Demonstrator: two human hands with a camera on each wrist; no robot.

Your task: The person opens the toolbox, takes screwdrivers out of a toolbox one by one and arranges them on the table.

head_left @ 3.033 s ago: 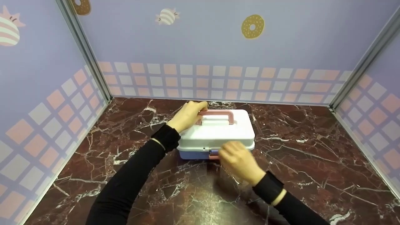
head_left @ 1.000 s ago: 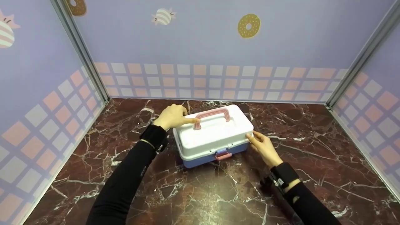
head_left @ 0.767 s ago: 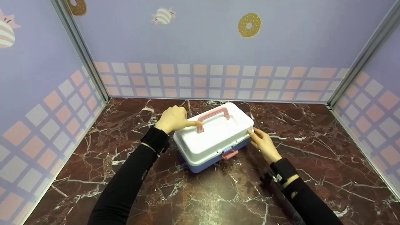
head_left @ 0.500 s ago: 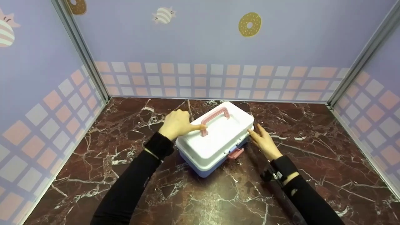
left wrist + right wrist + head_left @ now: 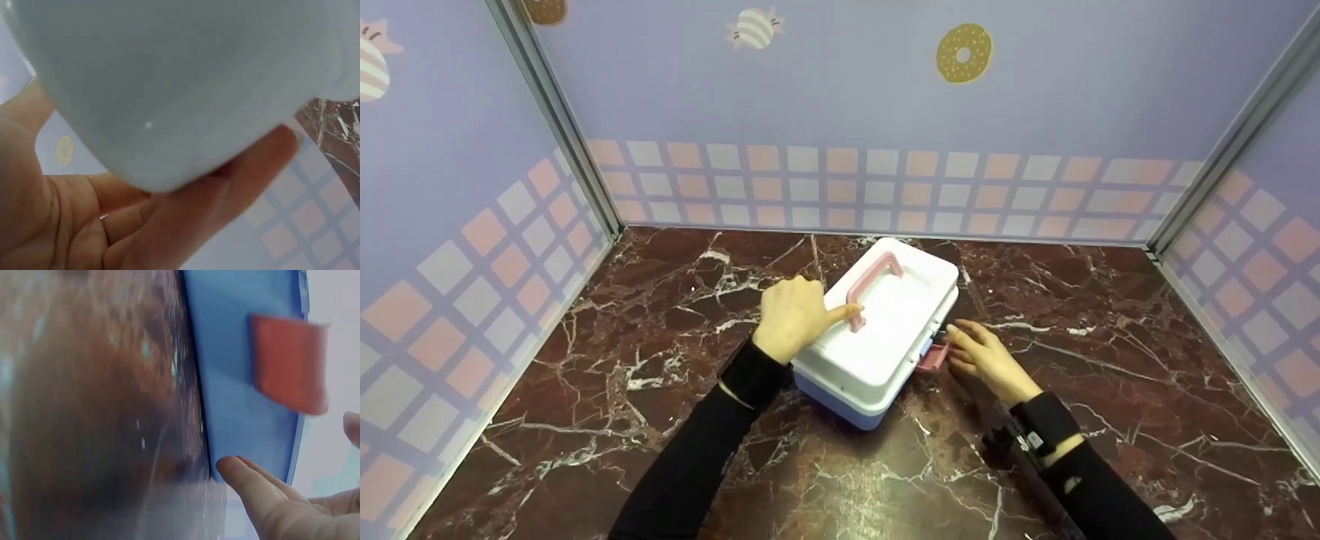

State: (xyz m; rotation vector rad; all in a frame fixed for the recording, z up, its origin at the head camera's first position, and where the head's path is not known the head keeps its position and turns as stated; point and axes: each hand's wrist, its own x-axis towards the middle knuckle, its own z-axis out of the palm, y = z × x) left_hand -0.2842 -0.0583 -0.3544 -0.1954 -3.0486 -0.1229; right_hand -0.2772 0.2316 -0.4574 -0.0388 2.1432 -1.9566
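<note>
A toolbox with a white lid (image 5: 896, 322), a blue base (image 5: 840, 405) and a pink handle (image 5: 872, 281) stands on the table at an angle, its latch side facing right. My left hand (image 5: 791, 319) grips the lid's left side, thumb on top beside the handle's near end. In the left wrist view its fingers (image 5: 219, 208) bend around the lid's edge. From the blue front, the pink latch (image 5: 289, 363) sticks outward. My right hand (image 5: 990, 360) is beside the latch with fingers extended, a fingertip close to the base in the right wrist view.
The toolbox rests on a dark red marbled tabletop (image 5: 1110, 390). A lilac back wall (image 5: 847, 90) with pink and white squares rises behind it, and side walls stand left and right with metal corner posts (image 5: 559, 112).
The toolbox has turned counterclockwise, its left end swinging toward me and its front toward the right. My right hand has gone from the lid's right corner to beside the latch.
</note>
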